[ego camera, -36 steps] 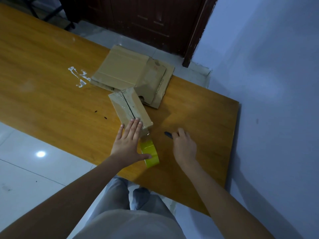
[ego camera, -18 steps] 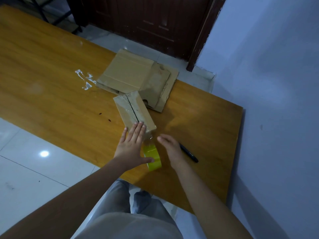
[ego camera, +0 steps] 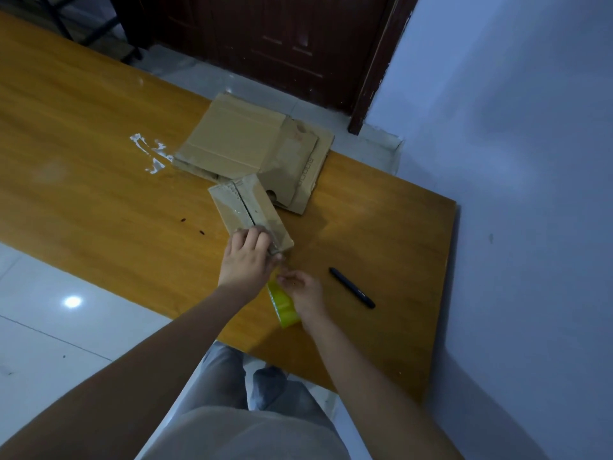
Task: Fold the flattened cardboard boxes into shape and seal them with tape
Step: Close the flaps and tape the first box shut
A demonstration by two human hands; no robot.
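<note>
While a small folded cardboard box [ego camera: 251,211] is lying on a wooden counter [ego camera: 99,180], its two top flaps are meeting in a dark centre seam with clear tape glinting along it. The person's left hand [ego camera: 247,260] is resting on the near end of this box, fingers curled over the edge and pressing down where the tape strip ends, so it is gripping the box. The left forearm is reaching in from the lower left, stretched forward across the counter's near edge.

Just beside it, toward the person, the right hand [ego camera: 303,292] is sitting with fingers bent, pinching at a yellow-green tape roll [ego camera: 282,305] that is standing on its edge on the counter, partly hidden under the hand. The fingertips of both hands are lying close together near the box's corner. The right forearm is coming in from the lower right.

Behind the small box, and touching its far end, a stack of flattened cardboard boxes [ego camera: 252,144] is lying flat. Right of the hands, a dark marker pen [ego camera: 351,287] is lying apart on the counter. White smears [ego camera: 149,152] are marking the wood left of the stack. Beyond the counter, a dark wooden door [ego camera: 282,44] and a pale wall [ego camera: 514,161] are standing.
</note>
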